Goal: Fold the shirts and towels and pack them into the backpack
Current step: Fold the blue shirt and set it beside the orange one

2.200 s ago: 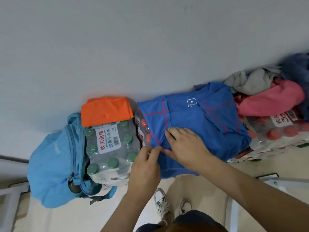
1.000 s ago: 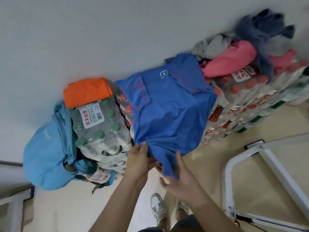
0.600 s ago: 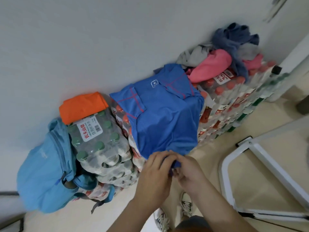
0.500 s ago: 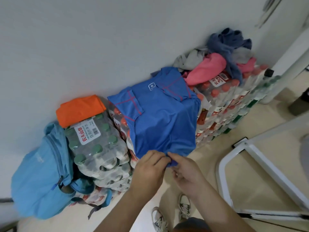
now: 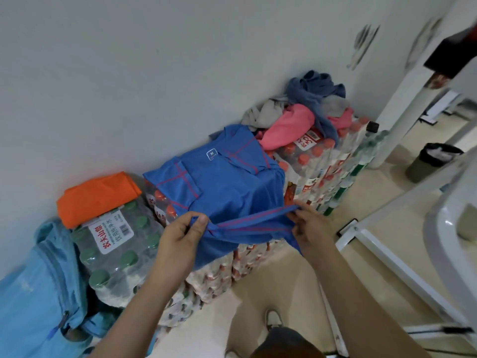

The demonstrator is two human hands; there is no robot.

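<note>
A blue shirt with red seams lies spread over stacked packs of bottled water, its sleeves folded in. My left hand pinches the left corner of its bottom hem. My right hand pinches the right corner, so the hem is stretched between them and lifted off the stack. A folded orange cloth rests on a pack of green-capped bottles to the left. The light blue backpack leans at the far left, partly out of view.
A heap of unfolded clothes, pink, grey and dark blue, sits on the red-capped bottle packs at the right. A white wall runs behind. White metal frame bars and a dark bin stand to the right. My shoes show below.
Both hands were together at the hanging bottom edge of the blue shirt. They have moved apart along the hem and lifted it up, pulling it taut.
</note>
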